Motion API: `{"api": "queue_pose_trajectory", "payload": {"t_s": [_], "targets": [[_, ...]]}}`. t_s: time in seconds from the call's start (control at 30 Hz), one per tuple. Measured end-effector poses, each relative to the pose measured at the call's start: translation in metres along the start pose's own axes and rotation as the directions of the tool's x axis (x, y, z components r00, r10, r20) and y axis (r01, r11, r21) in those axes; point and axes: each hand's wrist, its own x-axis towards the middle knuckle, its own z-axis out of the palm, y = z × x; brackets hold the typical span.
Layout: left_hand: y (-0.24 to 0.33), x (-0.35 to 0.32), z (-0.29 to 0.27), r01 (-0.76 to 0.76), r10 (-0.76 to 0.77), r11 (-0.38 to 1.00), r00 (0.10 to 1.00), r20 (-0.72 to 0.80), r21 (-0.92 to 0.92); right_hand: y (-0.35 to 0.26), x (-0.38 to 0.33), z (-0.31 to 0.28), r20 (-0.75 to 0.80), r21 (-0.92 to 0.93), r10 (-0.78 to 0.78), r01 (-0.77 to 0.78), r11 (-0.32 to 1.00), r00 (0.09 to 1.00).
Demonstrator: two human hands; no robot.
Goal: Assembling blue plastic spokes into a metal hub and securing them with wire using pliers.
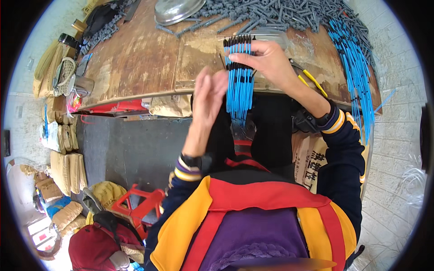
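My right hand (266, 61) pinches the upper part of a bundle of blue sticks with black tips and black bands (239, 92). The bundle hangs down past the table's front edge, over my lap. Just left of it, my left hand (209, 92) is raised, its fingers smeared by motion; whether it touches the bundle I cannot tell. A pair of yellow-handled pliers (314, 82) lies on the table by my right wrist. More blue sticks with black bands (355, 67) are spread along the table's right end, some hanging over the edge.
A heap of grey plastic screw-like pieces (280, 13) covers the far side of the wooden table (135, 54). A metal bowl (178, 10) stands beside it. At left are a wicker basket (67, 71) and cardboard packs (68, 171). A red stool (138, 203) stands on the floor.
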Motion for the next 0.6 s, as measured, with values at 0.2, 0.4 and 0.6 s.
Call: {"api": "queue_pose_trajectory", "payload": {"t_s": [0.2,0.4,0.6], "targets": [[0.031,0.004,-0.009,-0.388,0.146,0.333,0.921,0.360,0.859,-0.011,-0.007,0.003,0.112,-0.184,-0.003,0.024,0.983,0.994],[0.024,0.034,0.007,-0.542,-0.324,0.015,0.793,0.517,0.840,0.004,-0.038,0.010,0.125,-0.273,-0.087,0.118,0.955,0.988],[0.005,0.048,-0.002,-0.867,-0.317,-0.241,0.495,0.809,0.436,0.044,-0.079,0.015,0.167,-0.202,-0.387,0.416,0.887,0.907]]}}
